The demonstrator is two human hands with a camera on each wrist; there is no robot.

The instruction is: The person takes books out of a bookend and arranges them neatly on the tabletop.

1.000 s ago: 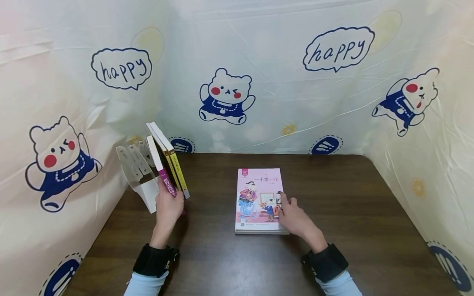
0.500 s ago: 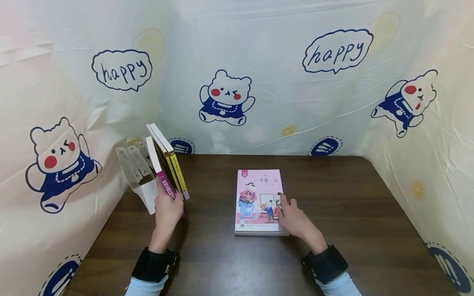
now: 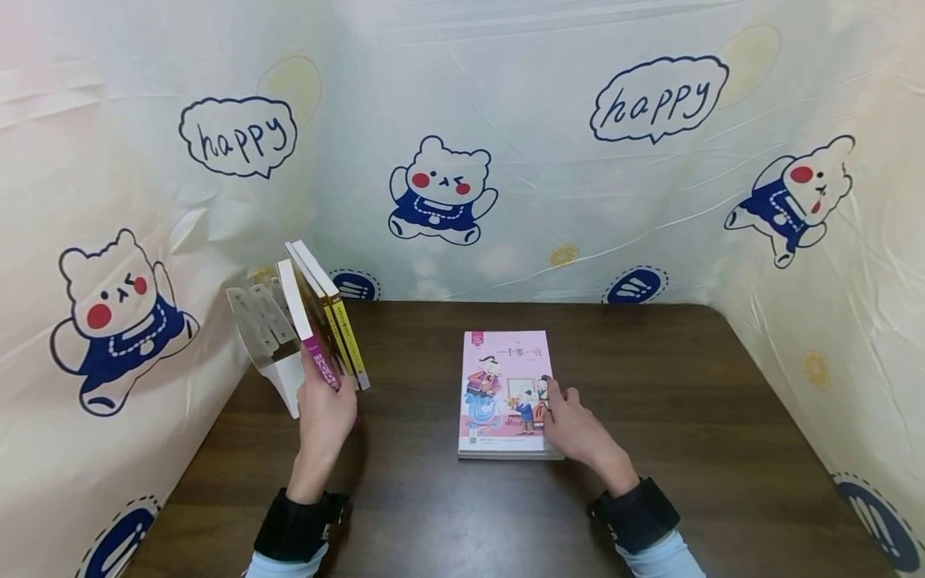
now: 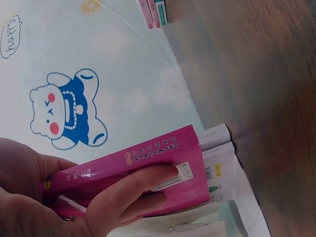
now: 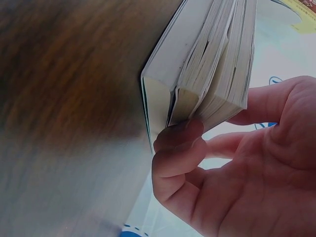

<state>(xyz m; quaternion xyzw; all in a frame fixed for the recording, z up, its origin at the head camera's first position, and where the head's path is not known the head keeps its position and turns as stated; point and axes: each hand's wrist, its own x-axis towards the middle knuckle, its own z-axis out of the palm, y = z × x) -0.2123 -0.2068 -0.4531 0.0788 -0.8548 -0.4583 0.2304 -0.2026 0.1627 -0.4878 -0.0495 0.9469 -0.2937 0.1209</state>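
In the head view, my left hand (image 3: 327, 413) grips a magenta-spined book (image 3: 321, 361) by its lower part, holding it upright. The left wrist view shows fingers wrapped along the magenta spine (image 4: 148, 155), over a barcode label. Two yellow-spined books (image 3: 347, 337) stand leaning just right of it, and a white book stand (image 3: 278, 361) with upright dividers is on its left. At the table's middle, my right hand (image 3: 581, 429) holds the right edge of a stack topped by a pink picture-cover book (image 3: 506, 385). In the right wrist view, curled fingertips touch the stack's page edges (image 5: 190, 98), with the thumb mostly behind the top book.
The dark wooden table (image 3: 650, 353) is enclosed at the back and sides by a pale curtain (image 3: 535, 96) printed with bears. The book stand sits close to the left curtain. Both wrists wear black bands (image 3: 636, 510).
My left hand has shifted slightly left, and the magenta-spined book has moved left with it, over the stand and further from the yellow-spined books. The right hand and the stack stay put.
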